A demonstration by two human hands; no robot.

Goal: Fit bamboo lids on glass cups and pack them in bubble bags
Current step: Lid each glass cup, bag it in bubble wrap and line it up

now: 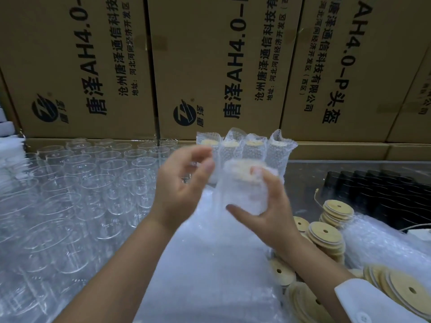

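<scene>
Big brown boxes (210, 66) make a wall at the back. Lots of bare glass cups (70, 194) fill the left side. Flat bubble bags (198, 264) lie in the middle, and bamboo lids (326, 238) pile up on the right. Four packed cups (254, 148) stand by the boxes. The right hand (277, 217) grips a bagged cup (242, 190) with its lid on, up in the air. The left hand (179, 192) is just beside it, fingers loose, holding nothing.

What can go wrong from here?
1. Only the right hand grips the bagged cup; the left hand seems off it, so it may slip.
2. The bare glass cups stand crowded beside the left forearm; a sweep could knock them.
3. The right sleeve hangs over the lid stacks and could topple them.
</scene>
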